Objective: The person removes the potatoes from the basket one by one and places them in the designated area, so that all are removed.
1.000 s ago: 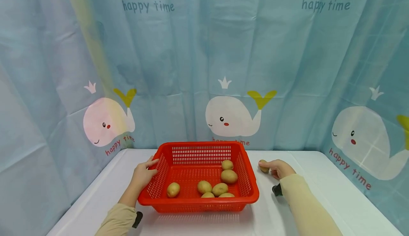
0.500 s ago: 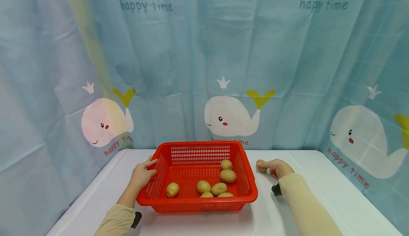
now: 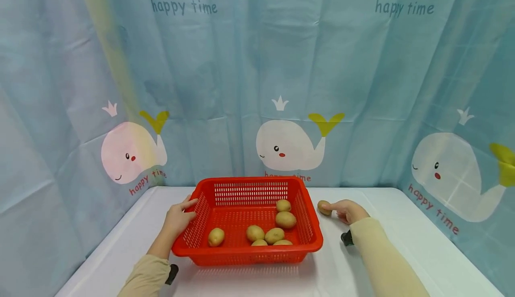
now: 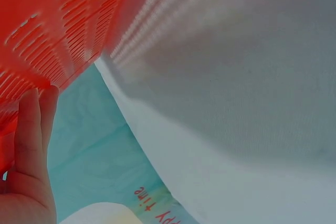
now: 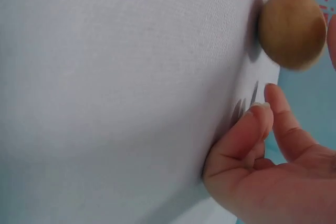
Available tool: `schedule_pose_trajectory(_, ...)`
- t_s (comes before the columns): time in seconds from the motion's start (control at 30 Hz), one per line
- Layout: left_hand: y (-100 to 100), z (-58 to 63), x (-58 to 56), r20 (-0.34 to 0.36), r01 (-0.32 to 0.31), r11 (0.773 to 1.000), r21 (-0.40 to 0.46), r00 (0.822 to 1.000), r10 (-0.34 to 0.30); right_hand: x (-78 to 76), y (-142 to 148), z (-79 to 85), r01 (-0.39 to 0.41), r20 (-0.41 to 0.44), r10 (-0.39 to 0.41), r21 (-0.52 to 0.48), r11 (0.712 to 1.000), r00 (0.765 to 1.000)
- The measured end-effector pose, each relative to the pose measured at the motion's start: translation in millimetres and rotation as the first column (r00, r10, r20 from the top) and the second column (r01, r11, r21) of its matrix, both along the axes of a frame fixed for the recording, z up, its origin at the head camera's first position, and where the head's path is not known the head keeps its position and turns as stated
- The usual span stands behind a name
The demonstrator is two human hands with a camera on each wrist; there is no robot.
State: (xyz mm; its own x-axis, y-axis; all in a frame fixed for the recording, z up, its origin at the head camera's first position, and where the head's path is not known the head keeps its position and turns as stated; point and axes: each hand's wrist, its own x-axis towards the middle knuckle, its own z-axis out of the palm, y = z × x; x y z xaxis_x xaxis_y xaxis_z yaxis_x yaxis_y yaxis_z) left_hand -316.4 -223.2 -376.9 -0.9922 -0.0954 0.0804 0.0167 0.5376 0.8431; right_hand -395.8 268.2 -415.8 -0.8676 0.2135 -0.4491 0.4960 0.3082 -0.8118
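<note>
A red plastic basket (image 3: 241, 252) with slotted walls holds several potatoes (image 3: 285, 219). My left hand (image 3: 176, 220) grips its left rim; in the left wrist view two fingers (image 4: 29, 135) lie against the outside of the slotted wall (image 4: 79, 9). To the right of the basket, a loose potato (image 3: 322, 207) is at the fingertips of my right hand (image 3: 349, 211). The right wrist view shows this potato (image 5: 291, 29) blurred, with one fingertip right by it at the frame edge and the other fingers loosely bent low over the white surface.
Basket and hands are on a white-covered table (image 3: 257, 281). Behind it and along both sides hangs a blue curtain (image 3: 225, 87) with whale prints. Dark wrist cameras sit below both sleeves.
The loose potato has shifted left from the right hand's fingers, closer to the basket. The right hand has barely moved. My left hand keeps its place on the rim, and the view has shifted slightly.
</note>
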Motion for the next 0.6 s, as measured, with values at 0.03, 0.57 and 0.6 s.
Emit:
schedule_pose_trajectory(0.03,0,0.1,-0.4,-0.002,0.002,1.000,-0.003,1.000,-0.002,0.6,1,0.8,0.002,-0.001,-0.002,-0.004,1.000,1.000)
schedule_pose_trajectory(0.57,0,1.7,0.4,0.018,0.006,1.000,0.023,1.000,-0.006,3.9,4,21.6,0.204,0.079,-0.188,-0.319,0.925,0.979)
schedule_pose_trajectory(0.6,0,1.9,0.6,0.018,0.006,1.000,0.022,1.000,-0.006,4.6,3,26.4,0.194,0.074,-0.179,-0.335,0.922,0.981)
